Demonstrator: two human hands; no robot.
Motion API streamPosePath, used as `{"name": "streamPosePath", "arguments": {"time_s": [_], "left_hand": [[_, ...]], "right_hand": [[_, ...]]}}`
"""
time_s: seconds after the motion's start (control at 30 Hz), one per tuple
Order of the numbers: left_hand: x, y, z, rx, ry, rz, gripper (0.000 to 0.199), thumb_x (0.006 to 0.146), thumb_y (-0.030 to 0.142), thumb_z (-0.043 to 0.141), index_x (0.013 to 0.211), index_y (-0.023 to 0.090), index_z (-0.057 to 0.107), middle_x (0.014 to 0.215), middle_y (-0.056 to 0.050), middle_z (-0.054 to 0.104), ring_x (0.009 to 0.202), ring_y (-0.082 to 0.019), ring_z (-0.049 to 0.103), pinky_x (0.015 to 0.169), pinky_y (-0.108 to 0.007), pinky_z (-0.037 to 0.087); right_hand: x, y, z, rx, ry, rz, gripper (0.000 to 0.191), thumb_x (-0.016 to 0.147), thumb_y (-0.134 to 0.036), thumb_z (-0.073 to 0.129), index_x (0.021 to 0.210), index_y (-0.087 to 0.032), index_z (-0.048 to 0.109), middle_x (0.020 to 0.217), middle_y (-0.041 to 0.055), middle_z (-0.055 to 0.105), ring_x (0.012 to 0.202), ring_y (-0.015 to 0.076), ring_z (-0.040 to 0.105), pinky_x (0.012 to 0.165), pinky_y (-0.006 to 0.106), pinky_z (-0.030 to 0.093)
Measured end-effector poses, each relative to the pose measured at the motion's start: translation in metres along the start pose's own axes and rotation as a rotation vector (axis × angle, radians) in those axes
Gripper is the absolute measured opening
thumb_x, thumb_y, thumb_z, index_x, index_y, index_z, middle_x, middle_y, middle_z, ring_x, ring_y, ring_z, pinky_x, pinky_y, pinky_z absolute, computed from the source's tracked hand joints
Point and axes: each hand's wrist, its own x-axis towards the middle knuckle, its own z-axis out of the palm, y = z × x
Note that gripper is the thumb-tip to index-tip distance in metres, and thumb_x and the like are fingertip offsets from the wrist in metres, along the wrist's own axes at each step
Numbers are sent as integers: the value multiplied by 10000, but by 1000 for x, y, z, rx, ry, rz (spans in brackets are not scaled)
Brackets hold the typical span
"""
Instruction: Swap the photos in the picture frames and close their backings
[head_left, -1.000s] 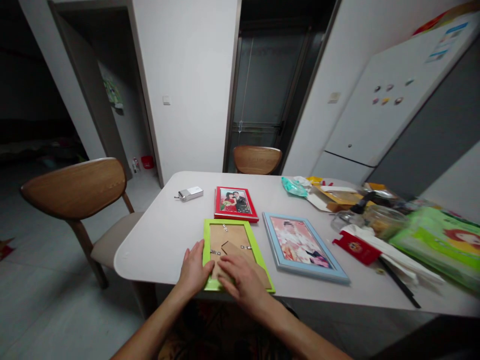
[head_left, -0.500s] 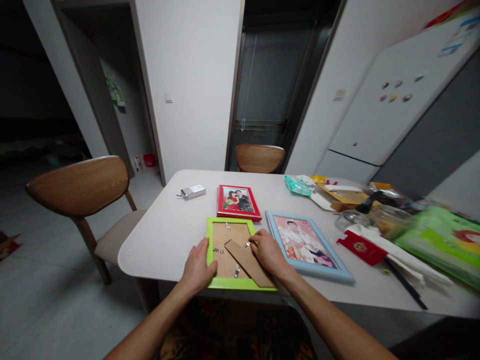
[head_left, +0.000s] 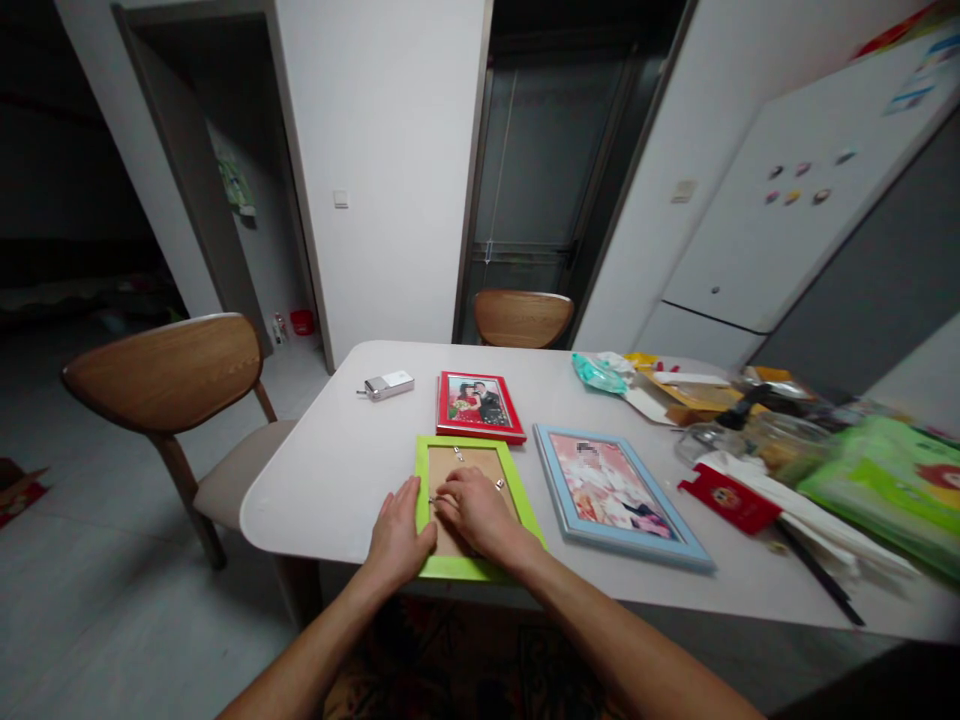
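Green frame: in the head view, we have the green frame [head_left: 465, 569] lying back up at the near edge of the pale table [head_left: 322, 480], its brown backing board [head_left: 486, 459] showing, with small metal clips [head_left: 499, 484] on it.
Left hand: our left hand [head_left: 397, 535] rests on the green frame's left side, fingers fairly straight and thumb spread out over the rim, not closed around it.
Right hand: our right hand [head_left: 480, 510] is over the backing board inside the green frame, fingers bent, tips at the clip by the left rim; they hide much of it, so we cannot tell whether they pinch it.
Red frame: just beyond the green frame, photo up; we cannot tell if the red frame [head_left: 443, 405] touches it.
Blue frame: photo up, just right of the green frame, we see the blue frame [head_left: 551, 480].
Silver case: beyond and left of the green frame lies what looks like a silver case [head_left: 390, 385].
Clutter: well right of the green frame, we see a red packet [head_left: 729, 498], a green package [head_left: 885, 480] and, farther back, a teal bag [head_left: 598, 373].
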Motion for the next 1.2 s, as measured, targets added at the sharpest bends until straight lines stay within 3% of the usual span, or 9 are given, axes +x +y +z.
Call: {"name": "streamPosePath", "arguments": {"time_s": [0.17,0.5,0.73,0.87,1.0,1.2], "left_hand": [[0,-1,1,-39,7,13,573,668,207,457,1218,95,338,1280,-137,388,1189,-212,327,1005,-366,189],[-1,-3,4,2,8,23,574,672,200,445,1222,81,330,1284,-141,382,1187,-211,331,1007,-368,187],[1,-2,5,-45,13,5,583,651,185,452,1221,123,341,1286,-118,387,1193,-201,325,1013,-372,169],[4,-3,7,-49,-3,19,591,656,199,448,1229,109,333,1291,-124,377,1192,-204,326,1016,-377,156],[5,-3,6,-40,-10,39,586,665,211,439,1228,82,339,1285,-138,382,1190,-215,329,1015,-370,168],[5,-2,5,-22,0,41,586,666,210,443,1227,77,341,1279,-140,390,1182,-227,339,1009,-378,189]], "right_hand": [[9,-4,14,-39,16,26,179,756,-256,489,782,-185,651,764,56,582,777,153,484,733,254,332],[13,-4,21,-38,64,123,155,720,-189,492,707,-131,635,740,67,597,747,145,499,707,221,332],[31,30,8,-69,77,223,256,786,-242,410,759,-138,642,737,67,615,700,134,519,639,214,320],[45,51,12,-113,98,307,260,775,-237,413,758,-135,652,756,96,607,719,161,517,640,239,315],[49,53,22,-121,114,327,258,774,-256,416,849,-180,652,852,89,604,809,180,511,697,254,322],[47,48,20,-92,93,270,257,771,-196,405,832,-151,651,847,78,629,823,157,524,740,230,327]]}}
